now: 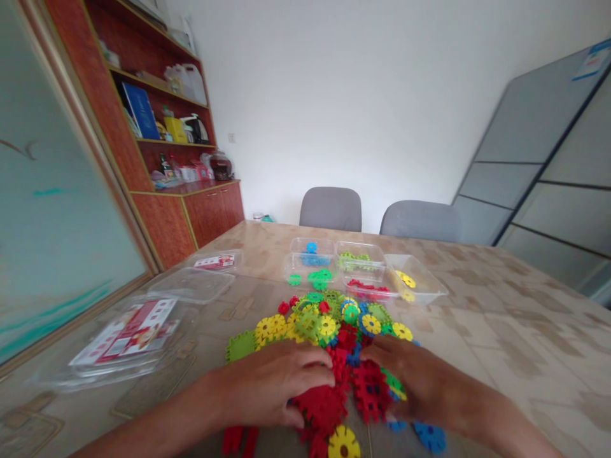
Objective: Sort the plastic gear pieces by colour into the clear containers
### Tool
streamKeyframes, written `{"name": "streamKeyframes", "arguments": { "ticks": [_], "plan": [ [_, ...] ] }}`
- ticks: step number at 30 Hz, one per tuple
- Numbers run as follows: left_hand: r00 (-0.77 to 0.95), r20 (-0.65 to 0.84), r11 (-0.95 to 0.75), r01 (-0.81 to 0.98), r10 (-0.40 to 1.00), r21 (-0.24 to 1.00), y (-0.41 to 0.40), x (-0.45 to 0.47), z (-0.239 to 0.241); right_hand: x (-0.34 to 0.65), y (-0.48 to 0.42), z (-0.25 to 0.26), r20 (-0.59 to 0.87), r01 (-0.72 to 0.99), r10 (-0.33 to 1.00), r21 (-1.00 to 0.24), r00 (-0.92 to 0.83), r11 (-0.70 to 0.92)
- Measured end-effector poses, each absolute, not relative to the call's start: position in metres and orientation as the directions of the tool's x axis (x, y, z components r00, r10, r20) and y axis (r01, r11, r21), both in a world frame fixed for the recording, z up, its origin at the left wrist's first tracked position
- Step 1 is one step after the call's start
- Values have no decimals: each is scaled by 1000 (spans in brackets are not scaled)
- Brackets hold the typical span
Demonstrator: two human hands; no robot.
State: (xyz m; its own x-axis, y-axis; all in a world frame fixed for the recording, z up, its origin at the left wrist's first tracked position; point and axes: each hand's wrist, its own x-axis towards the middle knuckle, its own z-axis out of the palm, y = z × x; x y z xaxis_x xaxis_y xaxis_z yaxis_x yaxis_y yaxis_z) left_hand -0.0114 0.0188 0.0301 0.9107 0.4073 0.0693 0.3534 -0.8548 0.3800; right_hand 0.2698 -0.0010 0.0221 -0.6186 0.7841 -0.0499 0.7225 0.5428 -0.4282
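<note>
A mixed pile of plastic interlocking building pieces lies in front of me, with yellow discs [371, 324], lime-green squares [241, 346] and several red and blue ones. My left hand [281, 378] curls over the near left side of the pile, its fingers and thumb around a clump of red building pieces [322, 407]. On the right, my right hand [410, 369] has its fingers bent about a red square lattice piece [370, 391]; some fingertips are blurred or hidden. A yellow flower disc [344, 443] and a blue disc [429, 436] lie nearest me.
Beyond the pile stand clear plastic boxes holding sorted pieces: blue [315, 259], lime green [354, 258], red [367, 290] and yellow [405, 278]. Clear lids with labels [126, 331] are stacked at left on the table [506, 343]. Two grey chairs [330, 208] stand behind it.
</note>
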Motion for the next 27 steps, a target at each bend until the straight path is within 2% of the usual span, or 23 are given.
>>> {"name": "streamKeyframes", "arguments": {
  "ticks": [7, 10, 13, 18, 23, 27],
  "plan": [
    [939, 50, -923, 322, 339, 213, 15, -1, 26, 255, -3, 19, -125, 744, 763, -370, -634, 557],
    [921, 94, -918, 359, 378, 167, 16, 1, 23, 252, -3, 21, -143, 752, 764, -360, -629, 552],
    [865, 140, -874, 466, 482, 136, 18, -1, 20, 254, -2, 21, -138, 746, 759, -364, -636, 559],
    [780, 229, -808, 525, 583, 269, 23, -8, 18, 256, -4, 23, -114, 735, 758, -374, -642, 566],
    [720, 265, -764, 564, 641, 314, 28, -11, 14, 240, -10, 28, 40, 644, 710, -387, -704, 660],
    [583, 312, -654, 582, 750, 484, 30, -10, 14, 222, -12, 19, 93, 606, 664, -329, -742, 724]
  ]
}}
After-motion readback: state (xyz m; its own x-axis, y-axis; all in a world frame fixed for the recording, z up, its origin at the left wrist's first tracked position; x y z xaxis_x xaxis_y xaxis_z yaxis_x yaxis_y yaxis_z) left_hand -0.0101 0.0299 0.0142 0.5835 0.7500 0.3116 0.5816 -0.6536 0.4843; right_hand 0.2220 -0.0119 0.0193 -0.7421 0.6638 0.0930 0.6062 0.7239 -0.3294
